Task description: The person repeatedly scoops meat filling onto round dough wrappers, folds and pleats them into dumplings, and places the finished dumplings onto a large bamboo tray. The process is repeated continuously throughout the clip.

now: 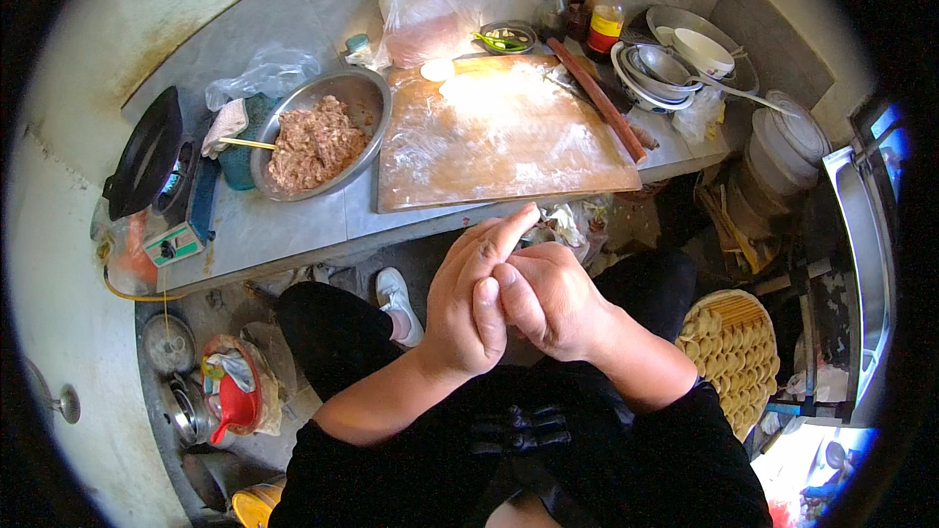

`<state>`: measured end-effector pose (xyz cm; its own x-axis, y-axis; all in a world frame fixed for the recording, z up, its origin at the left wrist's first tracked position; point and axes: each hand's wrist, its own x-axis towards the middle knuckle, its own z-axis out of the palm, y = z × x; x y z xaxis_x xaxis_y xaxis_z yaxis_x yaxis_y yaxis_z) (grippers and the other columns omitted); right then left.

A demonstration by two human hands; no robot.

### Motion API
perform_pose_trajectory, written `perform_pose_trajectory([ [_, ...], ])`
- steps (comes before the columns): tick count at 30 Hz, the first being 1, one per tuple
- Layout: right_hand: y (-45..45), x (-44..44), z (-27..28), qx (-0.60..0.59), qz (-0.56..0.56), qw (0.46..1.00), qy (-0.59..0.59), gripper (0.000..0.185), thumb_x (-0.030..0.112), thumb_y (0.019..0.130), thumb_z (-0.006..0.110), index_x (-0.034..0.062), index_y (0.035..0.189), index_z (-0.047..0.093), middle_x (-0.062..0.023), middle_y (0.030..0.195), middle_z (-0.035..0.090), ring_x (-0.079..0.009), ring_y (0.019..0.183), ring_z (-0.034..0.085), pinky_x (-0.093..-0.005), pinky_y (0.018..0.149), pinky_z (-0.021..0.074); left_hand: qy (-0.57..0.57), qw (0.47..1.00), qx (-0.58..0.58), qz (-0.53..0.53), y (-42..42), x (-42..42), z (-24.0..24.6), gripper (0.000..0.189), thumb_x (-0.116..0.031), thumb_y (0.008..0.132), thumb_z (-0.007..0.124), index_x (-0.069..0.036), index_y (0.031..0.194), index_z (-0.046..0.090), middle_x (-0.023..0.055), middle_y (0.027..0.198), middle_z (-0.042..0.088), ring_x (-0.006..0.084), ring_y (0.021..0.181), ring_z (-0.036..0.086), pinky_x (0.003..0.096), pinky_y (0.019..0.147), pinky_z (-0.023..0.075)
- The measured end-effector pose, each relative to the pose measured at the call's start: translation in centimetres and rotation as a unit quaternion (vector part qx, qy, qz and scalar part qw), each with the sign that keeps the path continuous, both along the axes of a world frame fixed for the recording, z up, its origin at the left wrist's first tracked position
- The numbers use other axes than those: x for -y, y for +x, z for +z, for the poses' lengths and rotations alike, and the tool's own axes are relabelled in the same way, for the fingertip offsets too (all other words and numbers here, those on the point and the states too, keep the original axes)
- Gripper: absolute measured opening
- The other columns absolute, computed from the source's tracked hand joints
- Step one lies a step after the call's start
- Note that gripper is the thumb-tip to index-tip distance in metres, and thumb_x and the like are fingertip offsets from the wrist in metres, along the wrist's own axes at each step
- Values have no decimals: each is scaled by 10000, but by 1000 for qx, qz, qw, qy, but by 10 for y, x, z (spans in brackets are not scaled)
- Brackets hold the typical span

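Just in front of the wooden board's near edge, my left hand and my right hand are pressed together with fingers bent and interlocked. One finger of my left hand points up towards the board. No object shows between them, but their palms and inner fingers are hidden. Beyond lies the floured wooden board, with a small pale round piece, apparently dough, near its far left corner. A wooden rolling pin lies along its right side. To the left, a steel bowl holds minced filling and chopsticks.
Left of the bowl are a black pan and a gas stove. A red-capped bottle, stacked bowls and a plate with green peppers stand behind. Formed dumplings cover a woven tray low on the right.
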<state>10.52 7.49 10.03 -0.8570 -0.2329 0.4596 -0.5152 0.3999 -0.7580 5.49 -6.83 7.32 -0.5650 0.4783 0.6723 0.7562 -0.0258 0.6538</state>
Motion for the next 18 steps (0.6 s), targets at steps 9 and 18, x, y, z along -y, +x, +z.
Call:
perform_pose_trajectory([
  [9, -9, 0, -21, 56, -42, 992, -105, 484, 307, 1105, 380, -16, 797, 567, -181, 665, 617, -316, 574, 636, -392, 553, 506, -74, 996, 22, 40, -8, -8, -3, 545, -343, 1115, 324, 69, 1408, 531, 244, 1204, 681, 360, 1158, 651, 470, 1037, 493],
  [18, -12, -34, -7, 353, 119, 887, -272, 202, 92, 1006, 582, 10, 1185, 537, -82, 777, 676, -113, 501, 597, -241, 449, 457, -68, 990, 85, -88, -32, 5, 3, 681, -469, 1005, 618, 10, 1477, 506, 225, 1414, 590, 290, 1268, 590, 383, 1091, 435],
])
